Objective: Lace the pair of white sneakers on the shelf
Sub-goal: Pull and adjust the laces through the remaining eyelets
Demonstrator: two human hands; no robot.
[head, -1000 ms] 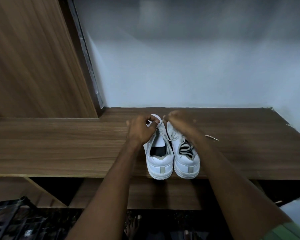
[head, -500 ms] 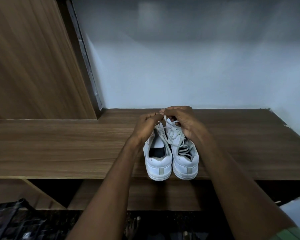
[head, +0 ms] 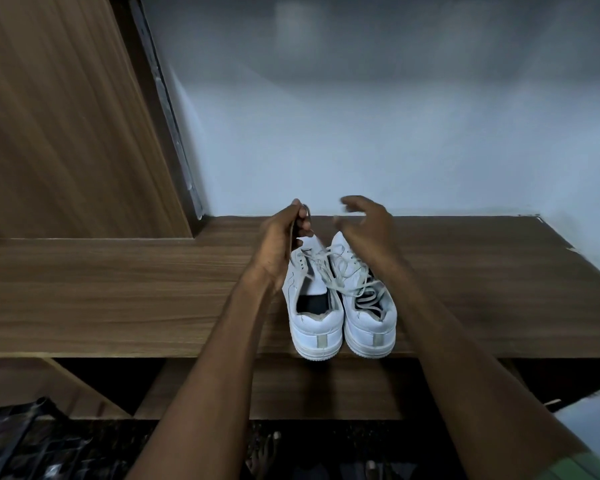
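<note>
Two white sneakers stand side by side on the wooden shelf [head: 118,292], heels at its front edge, toes toward the back wall [head: 395,133]; left sneaker [head: 314,327] and right sneaker [head: 369,327] touch along their inner sides; left sneaker's opening shows a dark insole and a white tongue, its eyelets near the top look unlaced; a white lace [head: 340,271] lies loose and tangled across the top of the right sneaker and partly over the left one, some of it dropping into the right sneaker's opening; left hand [head: 284,237] is raised over the toe of the left sneaker, fingers curled with thumb and fingertips pinching something small, seemingly the lace end, too small to tell for sure; a strand runs from below that hand down to the sneakers; right hand [head: 368,223] hovers over the toe of the right sneaker, fingers loosely spread and relaxed, grasping nothing, blurred; both forearms reach in from the bottom of the view; a wooden panel [head: 66,116] rises at the shelf's left back corner; a lower shelf [head: 309,393] sits under the front edge; dark tiled floor [head: 66,452] below, with bare toes [head: 271,441] visible at the bottom
</note>
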